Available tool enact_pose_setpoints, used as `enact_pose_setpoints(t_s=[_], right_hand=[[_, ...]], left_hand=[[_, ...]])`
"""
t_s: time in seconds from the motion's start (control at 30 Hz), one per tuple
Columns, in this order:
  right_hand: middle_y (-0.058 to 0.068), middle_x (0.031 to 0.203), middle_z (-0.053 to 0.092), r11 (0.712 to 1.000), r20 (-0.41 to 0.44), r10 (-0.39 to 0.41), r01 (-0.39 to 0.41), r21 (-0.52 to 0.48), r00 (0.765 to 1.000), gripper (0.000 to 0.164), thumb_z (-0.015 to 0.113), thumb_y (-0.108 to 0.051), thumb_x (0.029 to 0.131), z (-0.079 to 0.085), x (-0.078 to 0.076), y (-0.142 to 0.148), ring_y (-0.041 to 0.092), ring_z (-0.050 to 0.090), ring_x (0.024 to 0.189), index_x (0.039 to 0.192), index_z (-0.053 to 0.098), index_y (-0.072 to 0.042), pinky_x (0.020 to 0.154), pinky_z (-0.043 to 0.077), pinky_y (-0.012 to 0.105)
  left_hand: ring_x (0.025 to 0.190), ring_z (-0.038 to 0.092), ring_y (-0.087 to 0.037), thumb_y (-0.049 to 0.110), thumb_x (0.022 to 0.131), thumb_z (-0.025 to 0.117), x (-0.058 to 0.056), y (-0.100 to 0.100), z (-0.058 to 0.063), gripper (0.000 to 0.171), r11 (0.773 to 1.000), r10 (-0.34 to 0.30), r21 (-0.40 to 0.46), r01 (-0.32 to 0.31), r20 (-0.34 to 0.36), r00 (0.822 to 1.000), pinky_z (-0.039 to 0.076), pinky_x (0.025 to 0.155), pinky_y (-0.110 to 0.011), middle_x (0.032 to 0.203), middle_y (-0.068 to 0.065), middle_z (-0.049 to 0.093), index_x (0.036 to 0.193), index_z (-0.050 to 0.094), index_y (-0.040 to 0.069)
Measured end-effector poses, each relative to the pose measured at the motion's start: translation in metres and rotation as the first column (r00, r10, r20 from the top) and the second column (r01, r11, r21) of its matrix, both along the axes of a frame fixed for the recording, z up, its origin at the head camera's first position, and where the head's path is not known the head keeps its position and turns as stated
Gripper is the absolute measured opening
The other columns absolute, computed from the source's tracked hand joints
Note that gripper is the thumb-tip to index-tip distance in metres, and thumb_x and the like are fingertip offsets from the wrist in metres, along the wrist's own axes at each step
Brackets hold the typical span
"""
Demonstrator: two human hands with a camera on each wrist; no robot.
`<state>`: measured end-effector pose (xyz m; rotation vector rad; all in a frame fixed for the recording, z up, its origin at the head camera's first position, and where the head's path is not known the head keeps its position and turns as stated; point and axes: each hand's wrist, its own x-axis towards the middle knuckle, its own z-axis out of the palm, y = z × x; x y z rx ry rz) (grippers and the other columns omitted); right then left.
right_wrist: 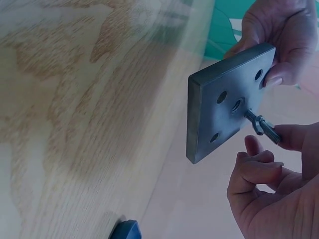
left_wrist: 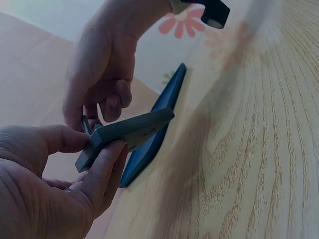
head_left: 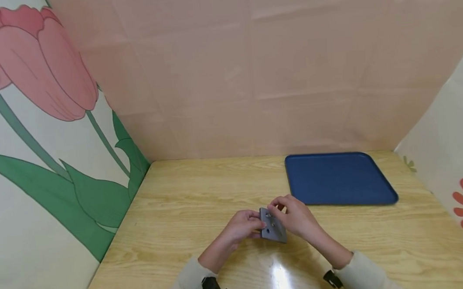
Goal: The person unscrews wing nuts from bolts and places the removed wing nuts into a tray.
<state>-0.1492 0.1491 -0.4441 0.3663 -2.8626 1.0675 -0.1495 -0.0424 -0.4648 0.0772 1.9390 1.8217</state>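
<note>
A square grey metal plate (head_left: 274,230) with several round holes is held tilted above the wooden table. My left hand (head_left: 241,226) grips one edge of it, thumb on one face and fingers on the other, as the left wrist view shows. At the plate's holed face, a threaded bolt (right_wrist: 270,132) with a hex nut (right_wrist: 257,125) on it stands out at an angle. My right hand (right_wrist: 279,184) has a digit at the bolt's outer end, its other fingers curled. Whether the bolt's inner tip sits in a hole is hard to see.
A blue tray (head_left: 339,178) lies at the back right of the wood-grain table (head_left: 179,199), just beyond my right hand. A pinkish sheet (head_left: 212,75) hangs behind the table. Flower-printed panels (head_left: 39,141) flank both sides.
</note>
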Motion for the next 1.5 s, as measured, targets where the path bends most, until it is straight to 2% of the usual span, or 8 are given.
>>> enact_pose_setpoints(t_s=[0.33,0.6,1.1,1.5], right_hand=[[0.001,0.091,0.060,1.000,0.052,0.003,-0.003,-0.006,0.999,0.012,0.068,-0.027,0.098,0.0002,0.0025,-0.0038,0.014,0.049,0.068,0.100,0.072,-0.016,0.060,0.042,0.030],[0.001,0.094,0.059,1.000,0.071,0.015,-0.014,-0.013,0.997,0.008,0.070,-0.024,0.096,0.0023,0.0047,-0.0038,0.015,0.048,0.068,0.101,0.071,-0.017,0.059,0.042,0.031],[0.002,0.098,0.061,0.998,0.044,0.055,-0.054,-0.010,0.998,0.016,0.074,-0.010,0.090,0.0039,0.0067,-0.0035,0.012,0.050,0.069,0.103,0.072,-0.019,0.061,0.044,0.030],[0.002,0.098,0.060,0.999,0.027,0.054,-0.054,-0.008,0.998,0.013,0.073,-0.011,0.091,0.0042,0.0085,-0.0064,0.012,0.048,0.067,0.103,0.073,-0.017,0.058,0.042,0.027]], left_hand=[[0.092,0.073,-0.025,0.001,0.090,0.067,0.0019,-0.0016,-0.0007,0.025,1.000,0.021,0.014,-0.021,-0.003,1.000,0.061,0.075,-0.037,0.102,-0.013,0.074,0.113,0.066,-0.008],[0.093,0.073,-0.026,0.004,0.091,0.067,0.0004,-0.0044,0.0034,0.026,1.000,0.022,0.008,-0.022,-0.011,1.000,0.061,0.075,-0.036,0.103,-0.013,0.074,0.114,0.067,-0.007],[0.092,0.074,-0.025,0.005,0.090,0.068,0.0005,-0.0028,0.0010,0.025,1.000,0.017,0.019,-0.017,-0.009,1.000,0.061,0.076,-0.035,0.102,-0.012,0.075,0.112,0.069,-0.008],[0.091,0.073,-0.023,0.005,0.089,0.069,0.0001,-0.0031,-0.0006,0.023,1.000,0.023,0.010,-0.023,-0.008,1.000,0.061,0.074,-0.034,0.101,-0.011,0.074,0.109,0.069,-0.006]])
